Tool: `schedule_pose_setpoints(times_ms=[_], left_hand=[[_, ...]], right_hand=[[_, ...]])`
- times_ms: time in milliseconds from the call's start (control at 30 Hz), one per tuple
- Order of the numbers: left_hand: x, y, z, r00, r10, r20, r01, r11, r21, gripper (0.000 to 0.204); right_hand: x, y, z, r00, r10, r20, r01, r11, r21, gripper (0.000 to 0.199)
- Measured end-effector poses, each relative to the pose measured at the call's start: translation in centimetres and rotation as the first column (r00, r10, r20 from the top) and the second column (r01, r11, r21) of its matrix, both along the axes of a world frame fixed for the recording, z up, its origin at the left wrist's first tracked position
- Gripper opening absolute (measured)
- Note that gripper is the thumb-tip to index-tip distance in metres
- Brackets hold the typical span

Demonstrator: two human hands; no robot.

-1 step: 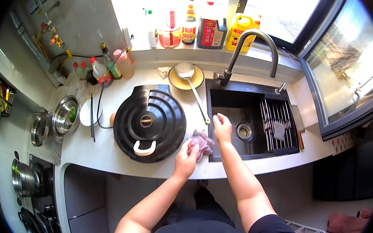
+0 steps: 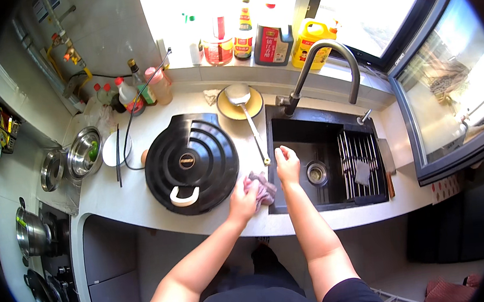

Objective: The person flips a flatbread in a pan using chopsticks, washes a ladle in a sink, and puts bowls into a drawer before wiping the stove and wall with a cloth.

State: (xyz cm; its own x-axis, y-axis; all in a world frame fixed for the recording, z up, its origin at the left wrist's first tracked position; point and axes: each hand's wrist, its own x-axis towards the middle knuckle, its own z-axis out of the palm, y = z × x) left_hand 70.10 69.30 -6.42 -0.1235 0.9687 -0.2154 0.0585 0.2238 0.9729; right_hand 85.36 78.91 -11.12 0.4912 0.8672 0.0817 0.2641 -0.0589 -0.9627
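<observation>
My left hand [image 2: 241, 201] presses a crumpled pink-purple cloth [image 2: 264, 187] onto the white counter [image 2: 133, 199], just left of the black sink [image 2: 295, 131]. Resting on the sink's left rim is my right hand [image 2: 287, 164], with nothing in it. A big round black cooker lid [image 2: 192, 163] with a white handle [image 2: 184, 198] lies immediately left of my left hand. Beside the sink a metal ladle [image 2: 253, 128] runs from a yellow plate [image 2: 225, 109] down toward my right hand.
A curved faucet [image 2: 329, 55] arches over the sink, which holds a drain [image 2: 316, 173] and a wire rack [image 2: 364, 154] with a sponge. Sauce bottles [image 2: 272, 40] line the sill. Steel bowls [image 2: 83, 152], a white plate [image 2: 115, 150] and a pot [image 2: 31, 232] sit at left.
</observation>
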Motion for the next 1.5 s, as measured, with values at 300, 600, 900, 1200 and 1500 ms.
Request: schedule_pose_setpoints(times_ms=[300,600,900,1200,1500], left_hand=[[6.2,15.1,-3.2,0.982,0.137,0.129,-0.101,0.963,-0.25,0.02],[8.6,-2.7,1.9,0.97,-0.139,0.198,0.158,0.984,-0.08,0.023],[11.3,13.1,2.8,0.682,-0.016,-0.731,0.393,0.851,0.348,0.028],[14.3,26.1,3.5,-0.235,-0.311,-0.921,0.341,0.861,-0.378,0.06],[16.5,19.6,0.8,0.535,-0.354,-0.768,0.509,0.86,-0.042,0.047]], right_hand=[[4.7,4.6,3.0,0.938,0.147,-0.314,-0.163,0.986,-0.028,0.029],[5.1,-2.9,6.6,0.484,0.458,-0.746,-0.749,0.657,-0.082,0.045],[10.7,-5.1,7.6,0.586,-0.052,-0.809,-0.342,0.889,-0.305,0.025],[13.1,-5.5,8.0,0.434,-0.123,-0.892,-0.274,0.926,-0.26,0.026],[14.3,-3.6,4.5,0.563,-0.231,-0.793,-0.233,0.877,-0.421,0.022]])
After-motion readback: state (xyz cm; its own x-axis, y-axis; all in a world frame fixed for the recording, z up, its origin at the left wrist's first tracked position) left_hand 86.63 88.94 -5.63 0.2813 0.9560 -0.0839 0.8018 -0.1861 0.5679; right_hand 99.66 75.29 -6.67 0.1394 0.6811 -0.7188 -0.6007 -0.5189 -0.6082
